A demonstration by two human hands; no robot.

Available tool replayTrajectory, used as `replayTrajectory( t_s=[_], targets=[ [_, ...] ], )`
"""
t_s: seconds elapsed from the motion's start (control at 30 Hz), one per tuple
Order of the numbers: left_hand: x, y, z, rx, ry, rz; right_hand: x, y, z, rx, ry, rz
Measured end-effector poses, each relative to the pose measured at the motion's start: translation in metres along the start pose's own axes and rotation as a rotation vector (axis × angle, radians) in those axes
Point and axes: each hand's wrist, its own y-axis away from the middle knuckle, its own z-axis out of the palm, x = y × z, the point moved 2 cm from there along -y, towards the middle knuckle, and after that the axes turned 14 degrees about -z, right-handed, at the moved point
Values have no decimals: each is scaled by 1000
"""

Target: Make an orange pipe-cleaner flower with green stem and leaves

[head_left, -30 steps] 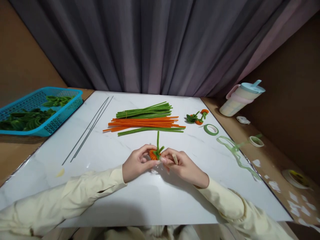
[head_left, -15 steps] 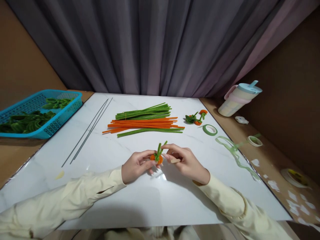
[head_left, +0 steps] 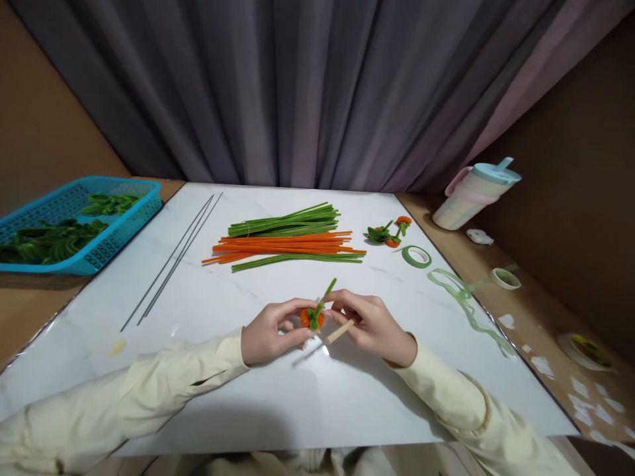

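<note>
My left hand (head_left: pixel 274 332) is closed around a small orange pipe-cleaner flower (head_left: pixel 306 320) with green pipe-cleaner ends on top, one of them sticking up to the right. My right hand (head_left: pixel 373 322) pinches at those green ends from the other side. A short wooden stick (head_left: pixel 340 331) pokes out of the right hand's curled fingers, its end toward me. Beyond the hands lie a bundle of green pipe cleaners (head_left: pixel 297 223), a bundle of orange pipe cleaners (head_left: pixel 282 244) and a few more green ones (head_left: pixel 297 261).
A blue basket (head_left: pixel 94 254) with green looped pieces stands at the left, near thin wires (head_left: pixel 173 264). Right of the bundles are finished orange-and-green pieces (head_left: pixel 393 242), green tape (head_left: pixel 405 257) and a loose ribbon (head_left: pixel 461 297). A tumbler (head_left: pixel 466 201) stands behind.
The flower has turned in the fingers, and its green ends now lie closer together. The wooden stick in my right hand has swung out toward me.
</note>
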Motion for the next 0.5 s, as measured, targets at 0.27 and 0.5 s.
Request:
replayTrajectory(
  t_s=[0.27,0.5],
  targets=[
    [1,1,4,9,119,-59,0,5,3,-63,141,-119],
    [2,1,2,28,151,-39,1,6,2,-82,211,-165]
  ],
)
